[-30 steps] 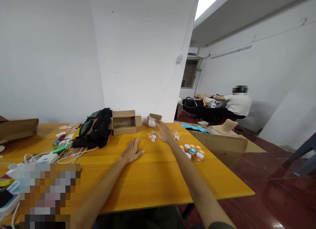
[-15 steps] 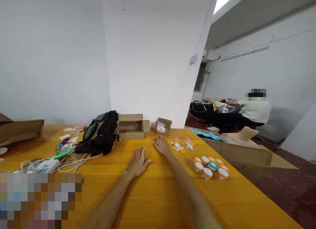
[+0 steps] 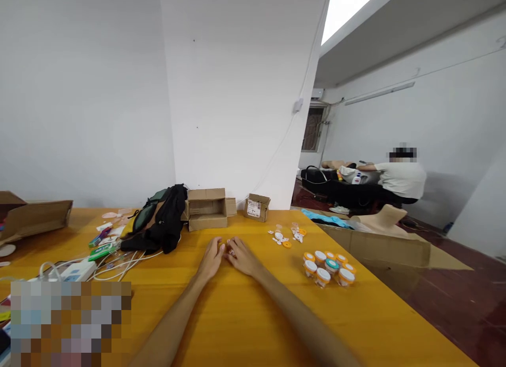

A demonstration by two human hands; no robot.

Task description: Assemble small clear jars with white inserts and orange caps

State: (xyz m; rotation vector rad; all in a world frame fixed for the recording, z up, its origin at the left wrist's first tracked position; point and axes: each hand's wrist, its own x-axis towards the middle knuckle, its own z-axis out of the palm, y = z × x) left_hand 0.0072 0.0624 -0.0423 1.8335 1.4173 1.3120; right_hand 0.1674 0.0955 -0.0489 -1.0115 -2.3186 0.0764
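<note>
My left hand point(image 3: 210, 259) rests over the middle of the wooden table point(image 3: 245, 314), fingers loosely bent and apart, with nothing visible in it. Beside it, almost touching, is my right hand point(image 3: 241, 255), its fingers curled down round something small and whitish that is too small to make out. To the right of my hands lie small loose white and orange parts point(image 3: 279, 237). Nearer the right edge stands a cluster of several clear jars point(image 3: 323, 277) with white, orange and teal lids.
An opened cardboard box point(image 3: 207, 222) and a smaller carton point(image 3: 253, 209) stand by the wall. Left of them lie a black backpack point(image 3: 169, 224), cables and a white power strip point(image 3: 77, 271). Beyond the table's right edge are a large carton point(image 3: 387, 249) and a seated person point(image 3: 401, 177).
My right hand has come left and nearer from beside the loose parts to my left hand. My left hand has shifted slightly left. The view has tilted up and turned a little right.
</note>
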